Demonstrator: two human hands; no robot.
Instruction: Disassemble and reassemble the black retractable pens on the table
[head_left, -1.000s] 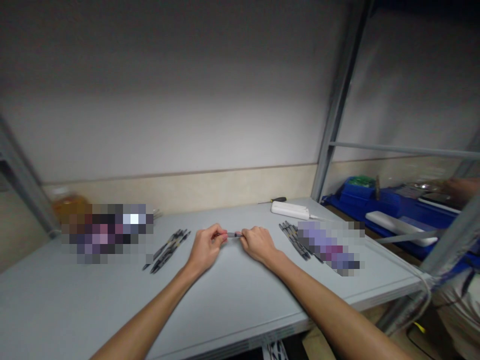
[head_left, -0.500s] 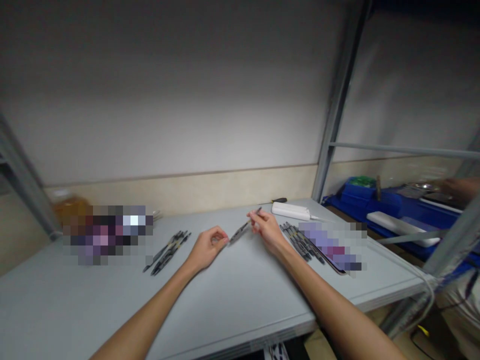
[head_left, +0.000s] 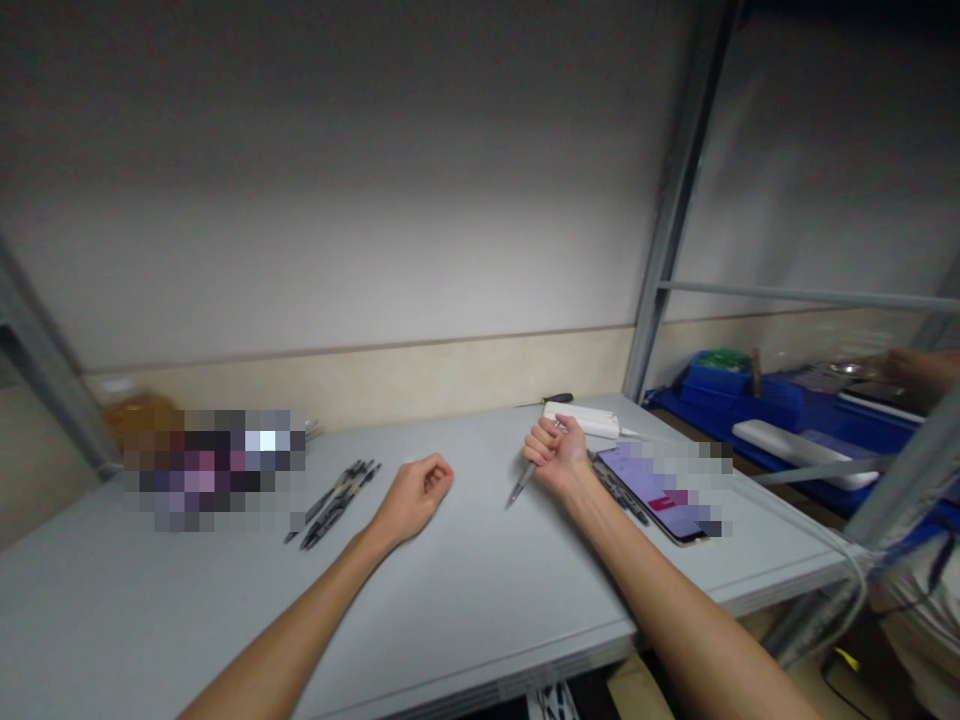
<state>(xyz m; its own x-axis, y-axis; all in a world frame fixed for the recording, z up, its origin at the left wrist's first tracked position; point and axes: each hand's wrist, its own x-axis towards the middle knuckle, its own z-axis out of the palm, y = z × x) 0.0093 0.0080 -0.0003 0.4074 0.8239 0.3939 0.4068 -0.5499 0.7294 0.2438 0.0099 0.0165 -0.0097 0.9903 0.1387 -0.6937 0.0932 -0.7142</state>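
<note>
My right hand (head_left: 556, 455) is closed around a pen (head_left: 519, 486), whose tip points down and to the left over the table. My left hand (head_left: 417, 492) rests on the table with curled fingers, thumb and forefinger together; whether something small sits between them is hidden. Left of it lies a bundle of dark pens (head_left: 341, 508). More dark pens (head_left: 621, 495) lie just beyond my right wrist, partly covered by it. A phone (head_left: 651, 492) with a lit screen lies beside them.
A white power strip (head_left: 589, 421) and a screwdriver (head_left: 556, 400) lie at the table's back. A bottle of amber liquid (head_left: 142, 420) stands far left beside a blurred patch. Metal posts (head_left: 660, 270) frame the table (head_left: 450, 610). Another person's hand (head_left: 926, 370) shows at right.
The pen has left my left fingers. My right hand has moved right and turned palm up with it, tip now pointing down. My left hand has barely moved.
</note>
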